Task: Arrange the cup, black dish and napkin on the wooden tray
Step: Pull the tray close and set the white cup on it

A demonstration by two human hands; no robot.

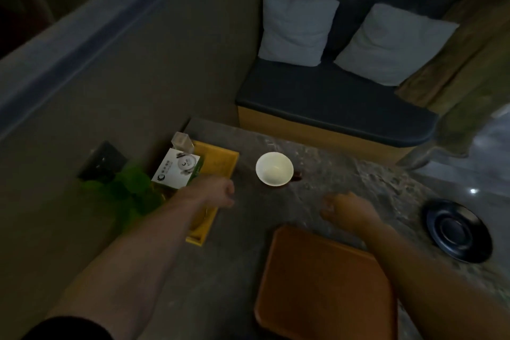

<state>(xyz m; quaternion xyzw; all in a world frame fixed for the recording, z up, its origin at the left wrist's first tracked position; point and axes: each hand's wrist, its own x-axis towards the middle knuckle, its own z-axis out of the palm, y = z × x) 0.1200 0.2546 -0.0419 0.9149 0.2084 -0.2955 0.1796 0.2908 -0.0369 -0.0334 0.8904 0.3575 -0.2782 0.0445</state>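
Observation:
The wooden tray (325,287) lies bare at the near middle of the stone table. A white cup (274,168) stands beyond it, upright and apart from both hands. The black dish (458,230) rests at the table's right edge. My left hand (220,190) hovers left of the cup, over a yellow box, with its fingers curled and nothing visible in them. My right hand (347,208) hangs just past the tray's far edge, fingers loosely curled and empty. I see no napkin that I can tell apart.
A yellow box (218,171) at the table's left holds a white and green carton (176,171) and a clear container (182,141). A green plant (121,196) stands beside it. A dark bench (331,102) with two pillows lies beyond the table.

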